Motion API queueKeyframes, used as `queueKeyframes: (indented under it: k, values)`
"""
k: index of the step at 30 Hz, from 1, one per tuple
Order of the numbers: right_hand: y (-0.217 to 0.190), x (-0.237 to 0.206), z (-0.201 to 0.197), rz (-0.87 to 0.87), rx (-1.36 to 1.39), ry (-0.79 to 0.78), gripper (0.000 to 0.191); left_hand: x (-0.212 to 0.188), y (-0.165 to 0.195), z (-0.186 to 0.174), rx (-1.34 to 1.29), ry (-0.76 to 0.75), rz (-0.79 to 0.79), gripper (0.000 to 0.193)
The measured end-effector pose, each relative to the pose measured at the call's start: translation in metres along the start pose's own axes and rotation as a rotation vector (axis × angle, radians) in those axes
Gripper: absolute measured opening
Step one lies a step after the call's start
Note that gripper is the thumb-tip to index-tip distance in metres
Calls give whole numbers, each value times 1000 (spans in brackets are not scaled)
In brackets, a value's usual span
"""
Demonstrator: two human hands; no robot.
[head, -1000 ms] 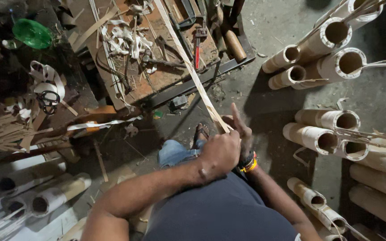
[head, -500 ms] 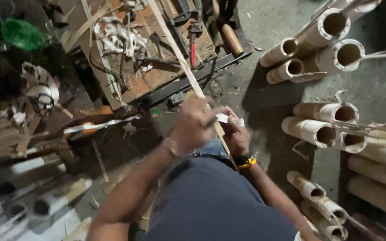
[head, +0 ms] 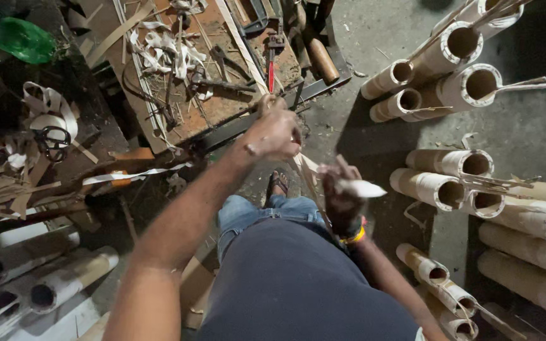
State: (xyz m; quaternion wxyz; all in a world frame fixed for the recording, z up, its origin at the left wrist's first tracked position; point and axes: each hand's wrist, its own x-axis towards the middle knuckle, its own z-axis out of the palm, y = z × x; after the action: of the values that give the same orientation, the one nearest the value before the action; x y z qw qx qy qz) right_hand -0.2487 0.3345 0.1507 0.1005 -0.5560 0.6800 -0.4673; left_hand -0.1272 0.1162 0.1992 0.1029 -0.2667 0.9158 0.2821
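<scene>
Workshop floor: hollow bamboo tubes, strip-gripping hands.

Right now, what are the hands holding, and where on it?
The left hand grips a long bamboo strip partway along its length. The right hand holds a pale blade-like piece by one end; what it is cannot be told.
</scene>
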Motion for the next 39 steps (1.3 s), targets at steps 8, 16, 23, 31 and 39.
queueKeyframes:
  k: [8, 16, 23, 31, 39]
  values:
    - [-25, -3, 6, -511, -367, -262, 43, -47, 8, 75, -237, 831, -223, 98]
    - [-46, 13, -28, -845, -263, -592, 44, -51, -3, 195, -1620, 165, -186, 19]
    - [-37, 28, -23, 100, 88, -364, 36, -52, -17, 242, -1863, 69, -67, 14]
    - [56, 35, 29, 917, 904, -695, 27, -48, -27, 257, -1823, -3, 67, 14]
    - [64, 60, 17, 652, 916, -1080, 37, -9, -14, 239, -1913, -37, -68, 38]
